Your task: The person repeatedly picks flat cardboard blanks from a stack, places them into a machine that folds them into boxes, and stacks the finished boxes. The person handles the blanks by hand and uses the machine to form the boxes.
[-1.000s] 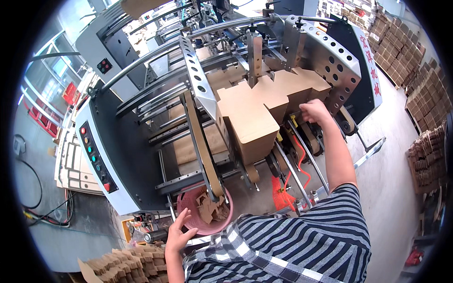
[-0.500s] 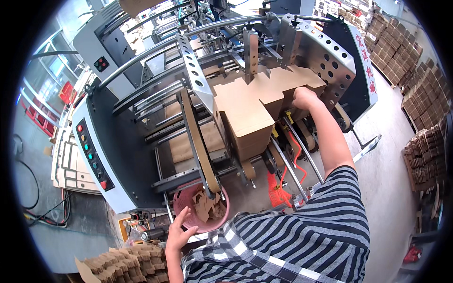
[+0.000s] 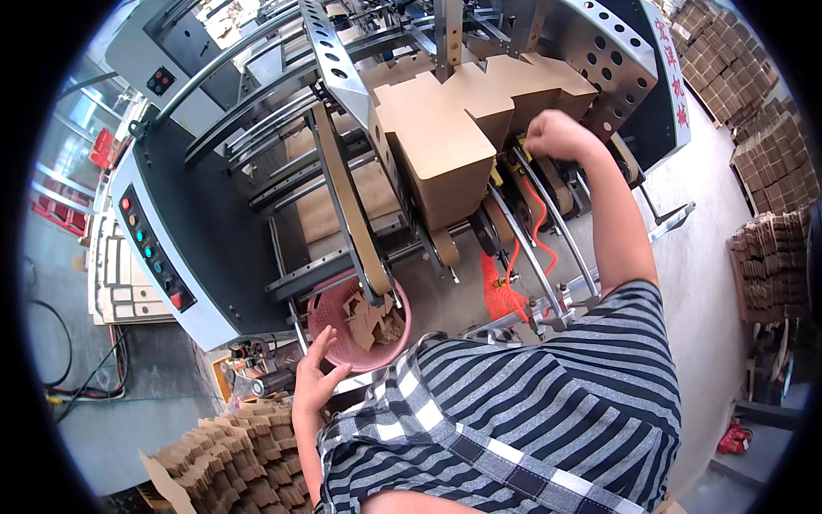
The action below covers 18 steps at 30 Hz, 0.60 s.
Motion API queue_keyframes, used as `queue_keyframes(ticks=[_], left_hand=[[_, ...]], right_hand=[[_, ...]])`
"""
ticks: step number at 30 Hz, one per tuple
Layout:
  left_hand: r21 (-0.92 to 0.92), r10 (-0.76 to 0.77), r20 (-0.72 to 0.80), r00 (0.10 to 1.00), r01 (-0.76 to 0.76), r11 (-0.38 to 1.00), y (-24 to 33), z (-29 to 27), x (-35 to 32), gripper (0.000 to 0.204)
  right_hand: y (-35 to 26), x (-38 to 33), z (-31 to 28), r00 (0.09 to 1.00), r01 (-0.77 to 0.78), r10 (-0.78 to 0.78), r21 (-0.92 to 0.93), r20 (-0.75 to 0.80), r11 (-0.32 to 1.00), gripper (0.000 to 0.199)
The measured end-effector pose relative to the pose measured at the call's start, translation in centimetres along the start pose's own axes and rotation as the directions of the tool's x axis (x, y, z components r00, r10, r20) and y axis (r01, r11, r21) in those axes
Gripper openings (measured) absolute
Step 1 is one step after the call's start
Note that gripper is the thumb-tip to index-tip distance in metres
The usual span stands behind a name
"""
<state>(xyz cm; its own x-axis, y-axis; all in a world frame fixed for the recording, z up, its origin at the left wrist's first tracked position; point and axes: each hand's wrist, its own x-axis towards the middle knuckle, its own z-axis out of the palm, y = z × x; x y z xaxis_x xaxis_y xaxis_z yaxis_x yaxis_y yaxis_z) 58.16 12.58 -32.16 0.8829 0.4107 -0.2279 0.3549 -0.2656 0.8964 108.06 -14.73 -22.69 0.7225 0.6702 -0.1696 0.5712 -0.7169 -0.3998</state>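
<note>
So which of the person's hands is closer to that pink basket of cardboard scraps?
The left. The left hand sits right at the rim of the pink basket, while the right hand is far up, at the stack of cardboard blanks.

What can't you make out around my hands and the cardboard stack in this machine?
- Head view: whether the right hand grips anything; its fingers curl away beside the cardboard stack.
- Head view: the stack's lower end, behind the belts and rails.
- Head view: the pink basket contents beyond a few cardboard scraps; a belt arm crosses it.
- Head view: the left hand palm, turned away, at the basket's rim.
</note>
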Motion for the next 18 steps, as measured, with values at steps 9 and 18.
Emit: queue_keyframes(ticks=[9,18], left_hand=[[0.026,-0.010,0.004,1.000,0.010,1.000,-0.2,0.9,-0.2,0.078],[0.049,-0.053,-0.050,0.997,0.055,0.997,-0.8,1.1,-1.7,0.074]], right_hand=[[-5.0,-6.1,8.9,0.961,0.187,-0.147,-0.160,0.235,0.969,0.023],[-6.1,-5.4,8.9,0.823,0.066,0.017,0.125,-0.567,0.990,0.028]])
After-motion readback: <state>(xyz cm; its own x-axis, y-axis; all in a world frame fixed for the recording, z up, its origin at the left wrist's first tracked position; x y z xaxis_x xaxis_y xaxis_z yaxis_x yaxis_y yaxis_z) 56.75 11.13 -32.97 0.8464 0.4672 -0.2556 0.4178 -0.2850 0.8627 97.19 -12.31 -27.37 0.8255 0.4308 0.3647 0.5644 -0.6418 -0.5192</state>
